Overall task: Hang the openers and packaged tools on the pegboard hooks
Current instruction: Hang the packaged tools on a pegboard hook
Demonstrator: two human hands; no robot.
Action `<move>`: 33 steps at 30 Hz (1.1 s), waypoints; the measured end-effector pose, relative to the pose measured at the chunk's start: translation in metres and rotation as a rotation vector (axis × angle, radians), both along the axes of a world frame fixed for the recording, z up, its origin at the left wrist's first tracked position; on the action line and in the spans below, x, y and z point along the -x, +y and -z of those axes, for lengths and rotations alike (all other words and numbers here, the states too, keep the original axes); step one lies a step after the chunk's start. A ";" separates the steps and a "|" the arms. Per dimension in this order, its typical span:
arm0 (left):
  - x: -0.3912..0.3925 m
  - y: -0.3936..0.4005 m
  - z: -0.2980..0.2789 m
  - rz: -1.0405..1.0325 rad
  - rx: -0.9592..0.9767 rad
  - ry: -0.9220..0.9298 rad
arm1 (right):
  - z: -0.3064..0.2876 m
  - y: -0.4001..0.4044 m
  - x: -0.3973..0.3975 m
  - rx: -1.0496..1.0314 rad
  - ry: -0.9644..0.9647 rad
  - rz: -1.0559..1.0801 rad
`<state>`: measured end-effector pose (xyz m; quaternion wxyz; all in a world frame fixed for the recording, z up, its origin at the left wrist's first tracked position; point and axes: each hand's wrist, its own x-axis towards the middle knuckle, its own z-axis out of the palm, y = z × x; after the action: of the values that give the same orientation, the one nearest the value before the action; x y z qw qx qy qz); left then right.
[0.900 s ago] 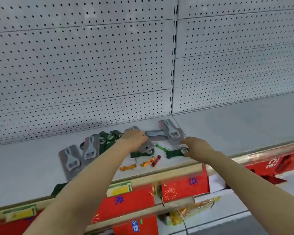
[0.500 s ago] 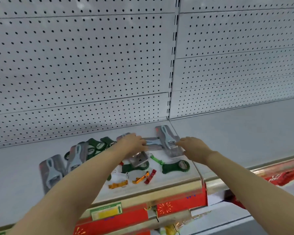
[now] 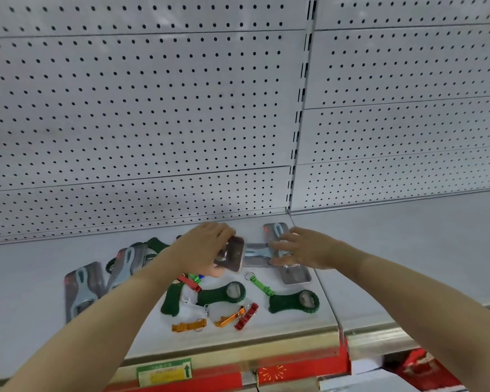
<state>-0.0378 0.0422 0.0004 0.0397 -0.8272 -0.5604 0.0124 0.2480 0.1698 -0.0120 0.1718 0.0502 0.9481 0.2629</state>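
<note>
- Fingers of the left hand [image 3: 207, 247] are curled around one end of a grey packaged opener [image 3: 232, 254], which is held lifted and tilted off the shelf [image 3: 408, 250].
- Just right of that pack, a second grey packaged opener [image 3: 256, 251] is seen lying flat between the two hands.
- The right hand [image 3: 303, 250] is spread flat, palm down, on a third grey pack [image 3: 293, 274]; nothing is gripped by it, and the pack's near end is left showing below the fingers.
- Below the right hand, a green bottle opener [image 3: 293, 302] is laid on the shelf, with a green strap [image 3: 262, 285] running up from it toward the fingers.
- Below the left hand, another green opener [image 3: 224, 294] is found, and nearer the shelf edge two orange keychain openers [image 3: 188, 326] [image 3: 229, 316] and a red one [image 3: 246, 316] are scattered.
- Left of the left forearm, two more grey packs [image 3: 81, 290] [image 3: 128, 263] are lying side by side, with further green openers [image 3: 156, 244] partly hidden behind the arm.
- Above both hands, the white pegboard [image 3: 142, 108] is seen; whether hooks are fitted to it cannot be told.
</note>
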 end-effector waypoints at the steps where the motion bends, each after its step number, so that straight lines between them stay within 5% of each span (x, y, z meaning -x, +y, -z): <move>1: -0.001 -0.004 -0.002 -0.060 -0.062 -0.130 | -0.001 0.001 0.005 0.011 -0.012 -0.024; 6: -0.011 -0.011 0.003 -0.345 -0.315 -0.678 | -0.004 0.005 0.026 0.027 -0.005 -0.092; 13: -0.030 -0.023 0.010 -0.730 -0.426 -1.032 | -0.009 0.012 0.034 0.162 0.182 -0.032; 18: -0.035 -0.035 0.008 -0.836 -0.440 -1.298 | -0.026 -0.001 0.039 0.403 0.289 0.219; 23: -0.033 -0.058 -0.002 -0.925 -0.514 -1.442 | -0.042 -0.022 0.049 0.652 0.706 0.430; 29: -0.027 -0.093 -0.022 -0.915 -0.591 -1.481 | -0.059 -0.094 0.079 1.384 1.397 0.600; 33: -0.020 -0.132 -0.037 -0.808 -0.659 -1.587 | -0.068 -0.146 0.103 1.641 1.651 0.603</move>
<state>-0.0173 -0.0902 0.0373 -0.1284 -0.2848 -0.6430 -0.6992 0.1447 0.0239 0.0559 -0.4519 0.2991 0.6072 -0.5811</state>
